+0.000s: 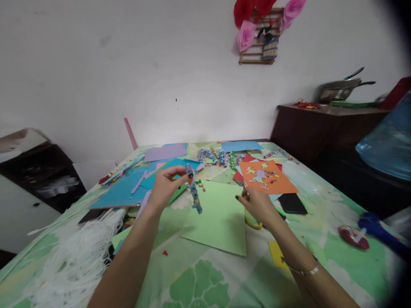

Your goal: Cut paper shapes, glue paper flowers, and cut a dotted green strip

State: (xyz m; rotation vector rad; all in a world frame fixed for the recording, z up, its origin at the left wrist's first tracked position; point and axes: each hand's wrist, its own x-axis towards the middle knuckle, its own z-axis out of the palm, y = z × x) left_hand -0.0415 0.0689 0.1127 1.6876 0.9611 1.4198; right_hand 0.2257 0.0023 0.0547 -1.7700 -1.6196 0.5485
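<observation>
In my left hand [168,184] I pinch the upper end of a narrow blue paper roll [195,196] dotted with small coloured bits. The roll hangs tilted above a light green sheet of paper [218,222]. My right hand [255,203] is closed on a thin silvery tool [245,185], too small to tell its kind. That hand is over the right edge of the green sheet, beside an orange sheet [279,175] strewn with cut paper scraps [261,174]. Under the right wrist a yellow ring-shaped thing [252,220] shows partly.
Several decorated paper rolls [221,157] lie at the back. Blue sheets [118,188] and a tangle of white string [77,256] are at left. A black phone [293,203], a yellow piece [276,254] and blue-handled scissors [379,231] lie at right. A dark cabinet [308,128] stands behind.
</observation>
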